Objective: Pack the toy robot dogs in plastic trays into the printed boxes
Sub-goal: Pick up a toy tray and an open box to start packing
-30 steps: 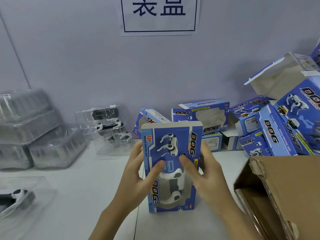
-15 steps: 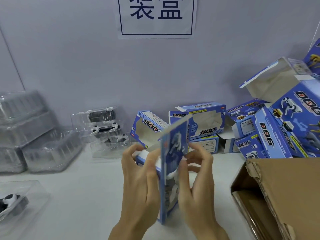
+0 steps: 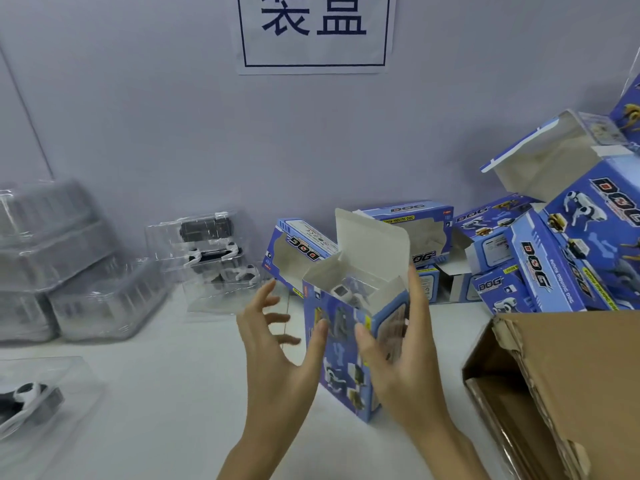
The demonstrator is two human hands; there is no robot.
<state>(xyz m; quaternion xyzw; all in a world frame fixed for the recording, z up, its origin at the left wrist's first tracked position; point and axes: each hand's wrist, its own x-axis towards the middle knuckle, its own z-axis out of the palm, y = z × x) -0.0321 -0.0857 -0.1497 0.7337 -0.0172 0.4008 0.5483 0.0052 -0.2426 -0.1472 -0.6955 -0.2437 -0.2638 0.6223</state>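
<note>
The person is closing up a loaded box: the box stands on end on the table, its top flaps still open, and the toy dog in its clear tray shows just inside the mouth. The right hand grips the box, thumb on the near printed face and fingers curled round the right side, reaching up to the top edge. The left hand is spread and holds nothing; only its thumb touches the box's left edge, the other fingers fanned clear to the left. The likely next move is to fold the two small side flaps inward and then tuck the tall lid flap down into the slot, which calls for the free left hand to come over the top while the right keeps the box steady. Just right of the hands sits an open carton, probably where the closed box goes. At the near left lies another dog tray. Farther back more trays are stacked, with empty boxes piled against the wall.
</note>
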